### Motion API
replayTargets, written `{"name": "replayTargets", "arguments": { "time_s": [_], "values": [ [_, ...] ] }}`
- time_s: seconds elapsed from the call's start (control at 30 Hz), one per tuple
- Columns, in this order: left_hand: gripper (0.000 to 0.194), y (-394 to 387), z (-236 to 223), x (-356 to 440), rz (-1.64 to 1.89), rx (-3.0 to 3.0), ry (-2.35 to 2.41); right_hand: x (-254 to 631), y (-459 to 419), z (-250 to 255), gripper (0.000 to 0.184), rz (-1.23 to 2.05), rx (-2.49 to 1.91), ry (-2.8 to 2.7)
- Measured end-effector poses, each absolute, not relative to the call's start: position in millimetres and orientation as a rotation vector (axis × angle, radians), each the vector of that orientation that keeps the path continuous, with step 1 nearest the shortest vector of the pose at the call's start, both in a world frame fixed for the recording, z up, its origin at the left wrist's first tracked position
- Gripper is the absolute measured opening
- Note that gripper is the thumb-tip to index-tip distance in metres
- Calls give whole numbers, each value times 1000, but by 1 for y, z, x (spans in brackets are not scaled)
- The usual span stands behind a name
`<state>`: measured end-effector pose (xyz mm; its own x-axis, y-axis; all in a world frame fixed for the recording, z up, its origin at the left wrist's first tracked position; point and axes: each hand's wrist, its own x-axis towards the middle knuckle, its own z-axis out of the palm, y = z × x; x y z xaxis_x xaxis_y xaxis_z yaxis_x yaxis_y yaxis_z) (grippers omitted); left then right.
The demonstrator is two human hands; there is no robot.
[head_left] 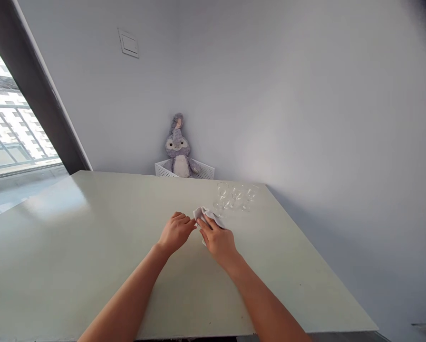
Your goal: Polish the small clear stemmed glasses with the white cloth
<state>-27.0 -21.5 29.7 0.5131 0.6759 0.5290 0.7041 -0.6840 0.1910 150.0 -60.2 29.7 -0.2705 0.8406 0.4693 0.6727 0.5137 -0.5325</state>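
My right hand (218,240) holds a white cloth (201,212) over the middle of the table, its fingers pressed into the bunched fabric. Beside it on the left, my left hand (177,232) is closed, with fingers curled and the thumb side reaching the cloth's edge. Whatever the left hand grips is hidden behind its fingers. Just beyond the cloth, several clear stemmed glasses (235,195) stand close together near the far right part of the table. Their outlines are faint against the pale surface.
Both forearms extend over a glossy pale table (127,204). Behind its far edge, a purple plush toy (178,149) sits in a white perforated basket (208,172) in the corner. Grey walls border the back and right, with a light switch (129,44) above and a window (16,128) at left.
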Motion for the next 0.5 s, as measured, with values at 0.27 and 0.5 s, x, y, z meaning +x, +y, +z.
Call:
{"name": "replayTargets", "arguments": {
  "time_s": [0.27,0.5],
  "values": [
    [33,-18,24,-32,-910,-2721,-1130,173,-53,46,37,478,-1330,-1802],
    [32,-18,19,-29,-989,-2689,-1207,180,-44,40,41,835,-1247,-1491]
  ]
}}
